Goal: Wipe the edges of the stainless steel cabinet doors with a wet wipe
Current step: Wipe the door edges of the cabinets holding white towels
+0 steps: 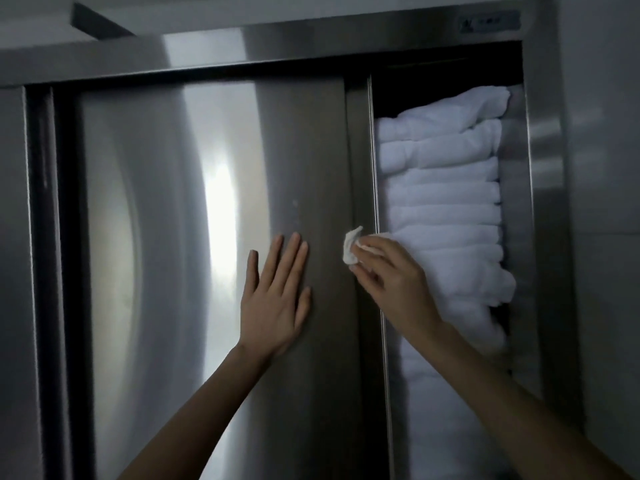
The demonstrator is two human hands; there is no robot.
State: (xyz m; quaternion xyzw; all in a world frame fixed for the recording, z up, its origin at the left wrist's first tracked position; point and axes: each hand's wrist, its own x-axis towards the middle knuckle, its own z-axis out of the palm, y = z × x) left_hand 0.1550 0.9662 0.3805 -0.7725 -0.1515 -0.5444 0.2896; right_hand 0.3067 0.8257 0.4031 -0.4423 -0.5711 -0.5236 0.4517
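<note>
A stainless steel sliding cabinet door (194, 237) fills the middle of the view, slid left so the right part of the cabinet stands uncovered. My left hand (277, 296) lies flat on the door's face with fingers spread, holding nothing. My right hand (394, 282) pinches a small crumpled white wet wipe (350, 249) and presses it against the door's right vertical edge (363, 168), about halfway up. Part of the wipe is hidden under my fingers.
A tall stack of folded white towels (446, 209) fills the uncovered compartment just behind my right hand. The cabinet's steel frame (543, 168) borders it on the right, and a top rail (207, 53) runs overhead. A second door panel (14, 271) shows at far left.
</note>
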